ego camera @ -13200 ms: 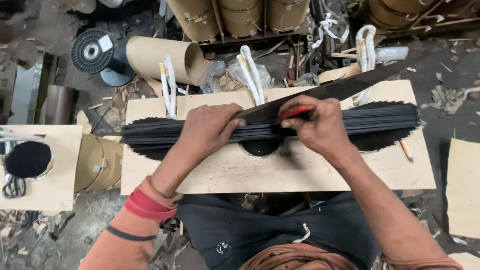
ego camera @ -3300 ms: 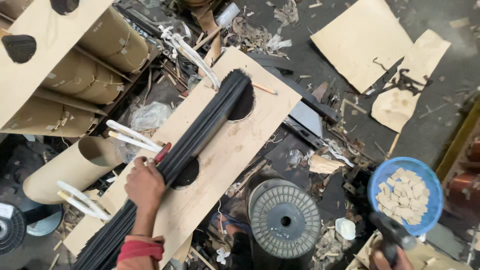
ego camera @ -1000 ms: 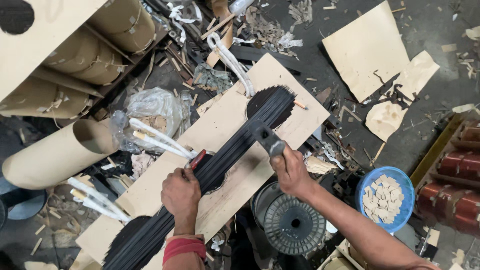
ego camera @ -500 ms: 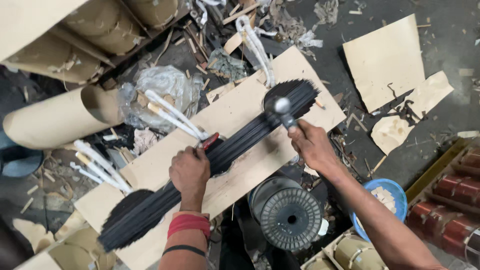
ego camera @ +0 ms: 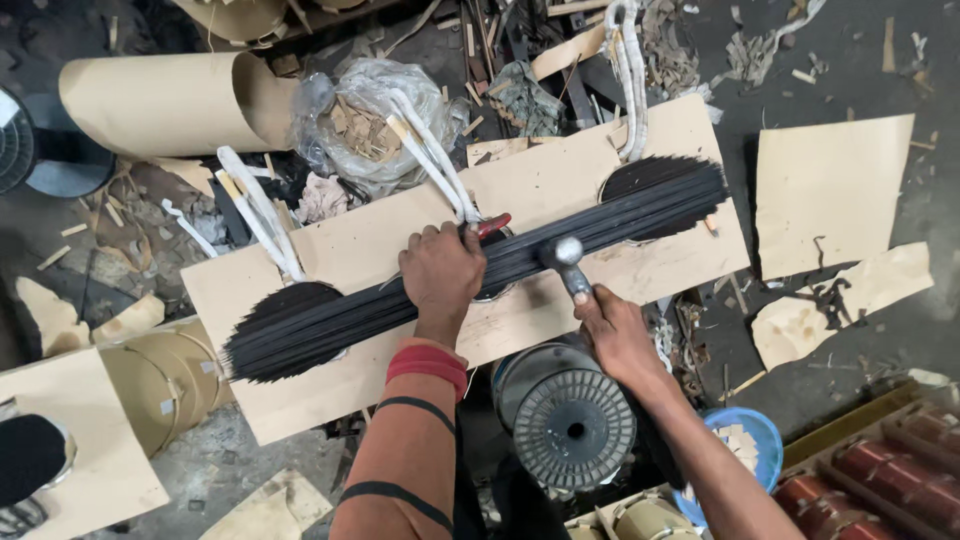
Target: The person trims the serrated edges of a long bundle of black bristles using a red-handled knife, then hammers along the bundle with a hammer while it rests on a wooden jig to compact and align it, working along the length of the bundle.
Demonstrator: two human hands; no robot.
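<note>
A long bundle of thin black rods [ego camera: 560, 240] lies slantwise across a light wooden board [ego camera: 340, 250] with round holes. My left hand [ego camera: 440, 268] presses down on the middle of the bundle, with a red-handled tool [ego camera: 491, 225] under its fingers. My right hand [ego camera: 612, 335] grips the handle of a small steel-headed hammer [ego camera: 563, 256], whose head rests on the bundle just right of my left hand. White tape loops [ego camera: 430, 165] stick out from under the board's far edge.
A dark wire spool [ego camera: 573, 425] stands just below the board between my arms. A cardboard tube [ego camera: 150, 100] and a plastic bag of scraps [ego camera: 370, 120] lie beyond the board. A blue bowl [ego camera: 745, 445], red cylinders [ego camera: 880, 470] and cardboard sheets [ego camera: 825, 180] sit to the right.
My right hand, far off at the blue bowl 3.3 s ago, has come to the bundle holding the hammer. The hammer head has moved along the bundle toward my left hand.
</note>
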